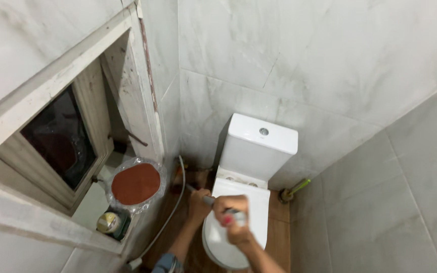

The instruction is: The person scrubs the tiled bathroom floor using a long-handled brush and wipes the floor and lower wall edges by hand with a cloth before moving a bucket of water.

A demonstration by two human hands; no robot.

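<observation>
A grey spray hose nozzle [236, 216] lies gripped above the closed white toilet lid [238, 202]

A small home bathroom: a white toilet [244, 202] in the corner, grey tiled walls [330, 60], a window [59, 139].

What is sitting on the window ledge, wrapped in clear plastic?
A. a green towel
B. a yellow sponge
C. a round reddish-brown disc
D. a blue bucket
C: a round reddish-brown disc lies in crinkly clear plastic on the ledge by the window, to the left of the toilet.
</observation>
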